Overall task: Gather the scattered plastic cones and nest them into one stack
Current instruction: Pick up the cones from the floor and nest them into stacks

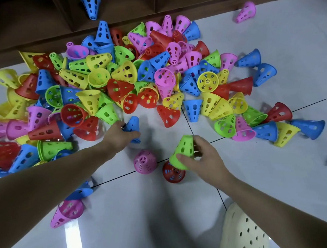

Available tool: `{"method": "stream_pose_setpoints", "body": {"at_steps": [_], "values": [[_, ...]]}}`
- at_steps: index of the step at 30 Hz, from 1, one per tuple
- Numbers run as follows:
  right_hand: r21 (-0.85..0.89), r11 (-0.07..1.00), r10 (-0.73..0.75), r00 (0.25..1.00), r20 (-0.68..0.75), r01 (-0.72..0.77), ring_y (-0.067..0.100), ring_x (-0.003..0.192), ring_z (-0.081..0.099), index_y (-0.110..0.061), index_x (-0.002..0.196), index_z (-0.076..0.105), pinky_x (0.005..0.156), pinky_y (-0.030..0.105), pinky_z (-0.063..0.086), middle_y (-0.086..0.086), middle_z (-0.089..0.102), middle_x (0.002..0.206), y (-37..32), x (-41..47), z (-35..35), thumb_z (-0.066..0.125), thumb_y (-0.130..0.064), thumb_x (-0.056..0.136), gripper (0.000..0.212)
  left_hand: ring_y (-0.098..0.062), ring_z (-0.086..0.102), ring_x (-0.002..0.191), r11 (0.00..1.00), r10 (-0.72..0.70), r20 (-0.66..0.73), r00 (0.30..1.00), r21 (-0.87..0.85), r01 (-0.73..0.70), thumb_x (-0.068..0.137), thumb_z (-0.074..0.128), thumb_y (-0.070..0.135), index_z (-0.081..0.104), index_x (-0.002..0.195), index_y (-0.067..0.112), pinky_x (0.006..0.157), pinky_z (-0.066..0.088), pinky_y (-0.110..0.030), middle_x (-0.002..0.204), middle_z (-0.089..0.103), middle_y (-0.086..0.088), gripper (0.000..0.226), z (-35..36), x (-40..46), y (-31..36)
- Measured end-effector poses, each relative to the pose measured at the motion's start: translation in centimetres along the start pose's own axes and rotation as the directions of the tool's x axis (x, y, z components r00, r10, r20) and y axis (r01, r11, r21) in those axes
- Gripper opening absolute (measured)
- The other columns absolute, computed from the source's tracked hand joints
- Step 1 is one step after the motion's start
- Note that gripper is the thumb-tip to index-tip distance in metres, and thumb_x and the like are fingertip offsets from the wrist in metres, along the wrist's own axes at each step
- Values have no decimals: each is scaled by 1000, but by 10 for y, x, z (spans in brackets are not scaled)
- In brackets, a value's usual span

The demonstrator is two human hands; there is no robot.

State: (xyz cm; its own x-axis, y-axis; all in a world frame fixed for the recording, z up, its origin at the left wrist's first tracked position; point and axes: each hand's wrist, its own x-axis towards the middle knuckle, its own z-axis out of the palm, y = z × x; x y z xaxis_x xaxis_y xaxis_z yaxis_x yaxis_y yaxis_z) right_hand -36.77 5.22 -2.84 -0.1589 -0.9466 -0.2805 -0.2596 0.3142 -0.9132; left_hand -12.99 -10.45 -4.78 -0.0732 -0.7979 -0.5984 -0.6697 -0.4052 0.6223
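Between right-hand fingers (pixel 184 159), green cone (pixel 183 151) tilted (narrow end up-right).

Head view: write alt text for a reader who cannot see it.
A person's left hand grips a blue perforated plastic cone while the right hand holds a green perforated plastic cone, tilted over a red perforated plastic cone on the pale tiled floor. Behind them sprawls a pile of multicoloured plastic cones.

Head view, steeply down, close.
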Motion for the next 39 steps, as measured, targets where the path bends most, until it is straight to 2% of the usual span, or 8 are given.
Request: {"method": "stream_pose_setpoints", "body": {"at_steps": [4,9,14,18,24,28,32,39], "values": [[-415,850,-194,926,324,324,3,103,54,-33,120,54,84,17,45,-15,49,114,14,-19,9,78,-36,79,47,-15,52,75,992,-33,-18,999,-119,31,81,80,33,58,120,6,57,38,-26,102,60,-9,53,-8,-1,-10],[-514,758,-159,878,451,401,9,107,50,-27,127,54,85,22,44,-10,47,120,30,-16,16,73,-37,85,47,-15,42,62,990,-19,-62,998,-138,10,81,79,37,58,93,9,54,31,-25,75,47,0,38,-12,-13,-14],[-490,793,-151,896,417,362,11,108,52,-27,127,55,88,26,46,-9,47,121,34,-18,20,74,-33,85,46,-14,56,79,983,48,-172,984,-165,-76,78,83,32,49,122,17,63,42,-27,102,58,-1,58,-19,-26,-22],[-461,825,-154,916,370,325,10,106,53,-29,127,55,88,24,47,-11,47,121,40,-23,24,74,-29,84,47,-23,66,83,983,69,-215,974,-150,-103,71,85,30,56,117,15,61,48,-27,102,66,-9,56,-32,-32,-29],[-477,820,-150,923,355,317,7,107,52,-31,126,53,85,20,43,-14,46,122,40,-24,25,75,-28,84,48,-21,67,96,963,115,-242,964,-212,-168,76,85,30,56,119,18,80,56,-36,107,68,-3,53,-41,-62,-30],[-467,828,-153,926,345,311,9,111,52,-28,127,54,89,21,43,-12,47,124,41,-24,25,75,-27,84,48,-9,62,101,951,264,-239,934,-98,-294,74,87,33,58,113,18,82,46,-21,106,67,5,51,-33,-93,-26],[-467,826,-155,923,351,317,10,111,52,-26,127,54,92,24,45,-10,46,124,42,-23,25,74,-27,84,48,8,56,97,918,391,-184,902,10,-396,84,79,32,51,114,24,77,42,-12,105,60,21,41,-14,-120,-23],[-445,843,-150,926,346,303,8,111,52,-27,128,53,93,23,46,-12,46,123,43,-23,24,74,-29,84,49,-10,61,108,832,512,46,858,223,-509,86,73,22,58,119,24,94,49,-30,115,65,9,36,14,-115,-48]]}}
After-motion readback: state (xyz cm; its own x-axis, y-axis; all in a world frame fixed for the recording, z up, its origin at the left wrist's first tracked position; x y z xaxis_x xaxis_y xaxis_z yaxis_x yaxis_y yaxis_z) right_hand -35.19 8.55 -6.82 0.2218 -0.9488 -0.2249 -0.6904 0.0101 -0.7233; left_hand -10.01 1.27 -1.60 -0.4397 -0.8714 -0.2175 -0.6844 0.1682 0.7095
